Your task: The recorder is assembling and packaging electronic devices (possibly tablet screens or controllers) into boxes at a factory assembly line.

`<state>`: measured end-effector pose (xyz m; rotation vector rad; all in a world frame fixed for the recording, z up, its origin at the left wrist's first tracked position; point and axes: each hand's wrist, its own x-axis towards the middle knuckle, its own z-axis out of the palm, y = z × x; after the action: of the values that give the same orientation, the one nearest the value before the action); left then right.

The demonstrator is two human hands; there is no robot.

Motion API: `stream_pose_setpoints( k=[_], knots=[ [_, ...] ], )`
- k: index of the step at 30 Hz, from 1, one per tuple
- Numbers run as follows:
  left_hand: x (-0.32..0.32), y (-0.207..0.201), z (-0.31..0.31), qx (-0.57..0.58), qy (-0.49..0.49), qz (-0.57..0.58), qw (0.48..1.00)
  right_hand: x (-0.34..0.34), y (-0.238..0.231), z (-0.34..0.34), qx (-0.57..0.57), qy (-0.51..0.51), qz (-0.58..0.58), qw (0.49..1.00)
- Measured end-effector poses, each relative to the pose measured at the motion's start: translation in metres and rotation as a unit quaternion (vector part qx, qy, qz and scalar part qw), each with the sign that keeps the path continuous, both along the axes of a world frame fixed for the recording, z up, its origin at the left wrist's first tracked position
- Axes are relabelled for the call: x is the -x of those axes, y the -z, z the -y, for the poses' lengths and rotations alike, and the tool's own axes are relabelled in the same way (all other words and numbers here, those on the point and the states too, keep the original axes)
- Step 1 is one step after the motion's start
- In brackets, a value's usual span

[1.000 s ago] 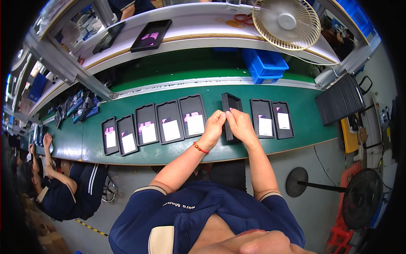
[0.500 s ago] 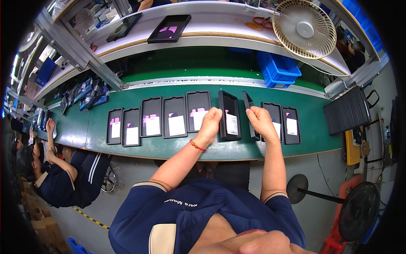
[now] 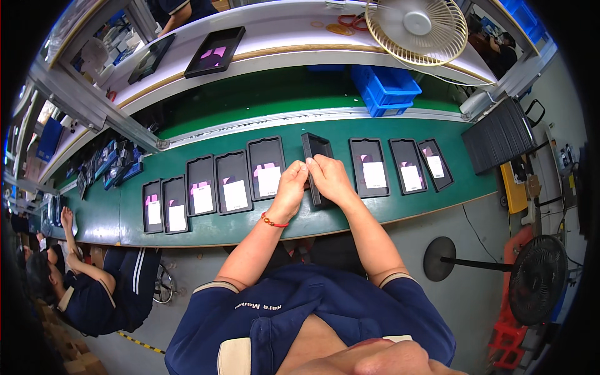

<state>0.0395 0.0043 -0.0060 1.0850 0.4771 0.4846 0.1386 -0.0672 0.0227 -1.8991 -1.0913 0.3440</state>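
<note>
A black shallow tray (image 3: 319,147) is tilted up on its side on the green workbench, in the middle of a row of similar trays. My left hand (image 3: 291,190) is closed at its left edge. Close against it, my right hand (image 3: 330,179) is also closed on this tray, its fingertips meeting the left hand's. The hands cover much of the tray's middle. Just to the right lies a flat tray (image 3: 358,152) with a white label card and a pink-and-dark piece in it. On the left, another flat tray (image 3: 261,148) holds similar contents.
Several more trays lie left and right along the green workbench (image 3: 250,234). Stacked blue bins (image 3: 387,94) stand behind. A shelf above carries a fan (image 3: 417,28), red-handled scissors (image 3: 357,22) and a tray (image 3: 215,53). A black tray stack (image 3: 500,137) stands far right; a co-worker (image 3: 94,281) sits left.
The tilted tray by my right hand now lies flat on the bench. My right hand has left it and moved left to the tray at my left hand. The view has shifted slightly.
</note>
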Motion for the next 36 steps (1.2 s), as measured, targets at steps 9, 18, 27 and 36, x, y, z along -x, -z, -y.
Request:
stream_pose_setpoints(
  k=[9, 18, 27, 36],
  knots=[
    [0.015, 0.016, -0.032, 0.012, -0.037, -0.055, 0.998, -0.051, 0.004, 0.03, -0.004, 0.015, -0.085, 0.996],
    [0.032, -0.015, -0.008, -0.567, -0.103, -0.235, 0.783, -0.05, 0.008, 0.053, 0.126, 0.089, 0.124, 0.98],
    [0.031, -0.006, 0.01, -0.704, -0.023, -0.227, 0.673, -0.191, 0.037, 0.219, 0.253, 0.47, 0.276, 0.799],
    [0.036, 0.0, -0.002, -0.685, -0.154, -0.082, 0.707, -0.179, 0.067, 0.199, 0.25, 0.469, 0.228, 0.816]
  ],
)
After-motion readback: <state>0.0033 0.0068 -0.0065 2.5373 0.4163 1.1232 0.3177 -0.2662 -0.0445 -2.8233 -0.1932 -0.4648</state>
